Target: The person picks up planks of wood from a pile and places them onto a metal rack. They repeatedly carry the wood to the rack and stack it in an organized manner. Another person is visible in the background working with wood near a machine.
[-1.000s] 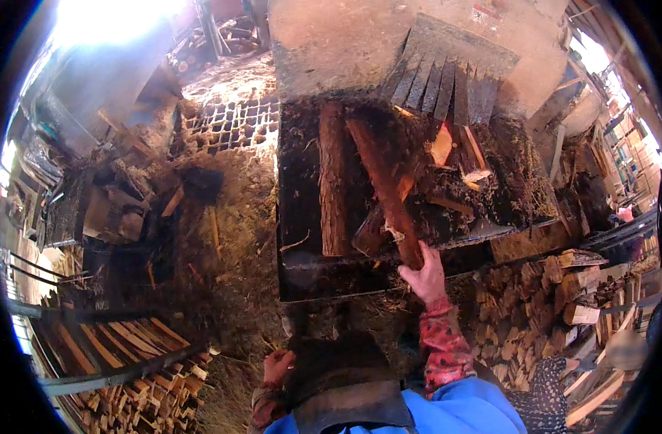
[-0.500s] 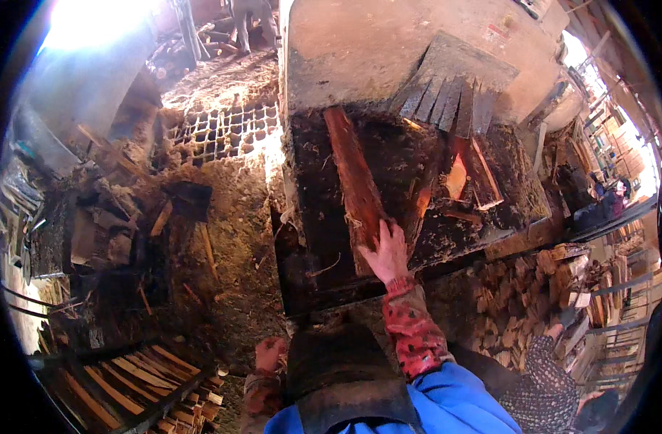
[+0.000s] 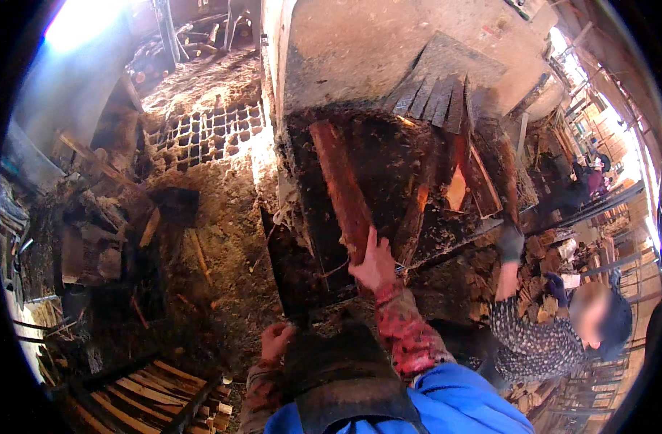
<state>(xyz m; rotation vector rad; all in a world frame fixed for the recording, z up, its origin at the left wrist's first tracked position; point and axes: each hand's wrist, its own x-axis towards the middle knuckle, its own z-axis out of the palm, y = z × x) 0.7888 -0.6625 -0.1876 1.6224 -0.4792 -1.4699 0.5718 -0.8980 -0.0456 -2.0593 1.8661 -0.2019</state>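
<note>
A long reddish-brown bark slab (image 3: 343, 192) slants across the dark metal table in front of me. My right hand (image 3: 375, 264) grips its near end, the thumb on top by the edge. Low beside my dark apron (image 3: 334, 362), my left hand (image 3: 278, 340) is held with its fingers curled in, and nothing shows in it. Just right of the slab lies another narrow bark-covered piece (image 3: 415, 217). Farther right are split pieces with a bright orange cut face (image 3: 456, 189), below hanging dark flaps (image 3: 439, 101) on the machine housing.
At the right, a co-worker in a patterned sleeve (image 3: 537, 340) reaches a gloved hand (image 3: 510, 244) to the table's right end, beside heaped split wood (image 3: 548, 253). A rack of sawn strips (image 3: 154, 387) stands lower left. A sawdust-covered metal grid (image 3: 208, 134) lies far left.
The bark slab has moved a little nearer and left, with my right hand at its end. The co-worker has leaned in and stretched an arm toward the table. My left hand has risen slightly.
</note>
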